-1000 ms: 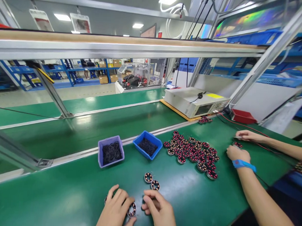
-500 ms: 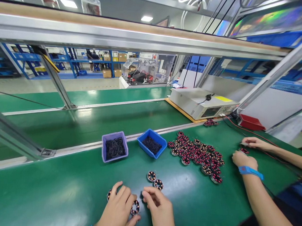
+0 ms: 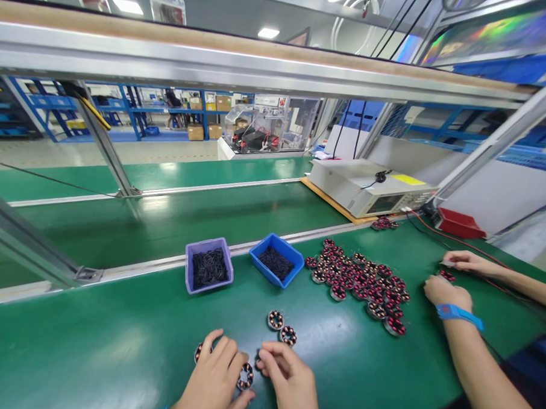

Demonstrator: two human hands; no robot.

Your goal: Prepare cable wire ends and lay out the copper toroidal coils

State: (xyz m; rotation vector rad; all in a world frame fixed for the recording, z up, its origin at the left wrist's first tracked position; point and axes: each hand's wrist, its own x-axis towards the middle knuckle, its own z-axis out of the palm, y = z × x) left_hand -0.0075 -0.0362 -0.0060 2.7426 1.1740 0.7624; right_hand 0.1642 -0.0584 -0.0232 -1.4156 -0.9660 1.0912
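Note:
At the near edge of the bench, my left hand (image 3: 215, 374) is closed around a ring-shaped motor stator (image 3: 246, 377) with copper windings, index finger above and thumb below. A second stator (image 3: 198, 352) peeks out past its far fingers, mostly hidden. Just to the right, my right hand (image 3: 289, 377) is pinched, with something small and dark at its fingertips that I cannot make out. Beyond the right hand, two copper-wound stators, a farther one (image 3: 276, 320) and a nearer one (image 3: 288, 335), lie side by side.
A purple bin (image 3: 187, 273) and a blue bin (image 3: 292, 276) hold thin black pieces. Right of them spreads a pile of stators (image 3: 355, 280). A grey instrument (image 3: 346, 177) stands behind. At right, another person's hands (image 3: 447, 293) work near a red tray (image 3: 460, 223).
The view has shifted slightly. Both my hands keep nearly the same pose, and a little more of the dark bit shows at my right fingertips.

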